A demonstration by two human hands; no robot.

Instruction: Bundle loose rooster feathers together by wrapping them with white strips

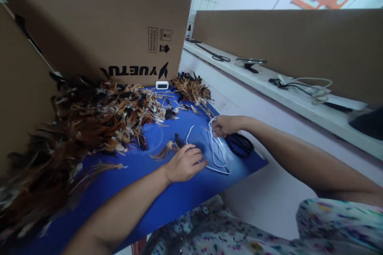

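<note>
My left hand (187, 162) is closed low over the blue board, its fingertips partly hidden. White cord (221, 166) comes out on its right side, and a loose cord end (190, 131) sticks up beyond the fingers. A dark feather (178, 140) and a small brown feather bunch (164, 150) lie against or just beyond that hand; whether it grips them I cannot tell. My right hand (224, 126) is closed at the looped cord, fingers bent down and pinched. Beside it, partly under the wrist, are scissors with black handles (241, 145).
Brown and black feathers (104, 115) heap along the left of the blue board (167, 199), with another feather bunch (193, 89) at the back. A small white digital display (162, 85) stands before a carton (119, 20). A ledge (233, 67) on the right holds scissors (220, 57) and cables (311, 87).
</note>
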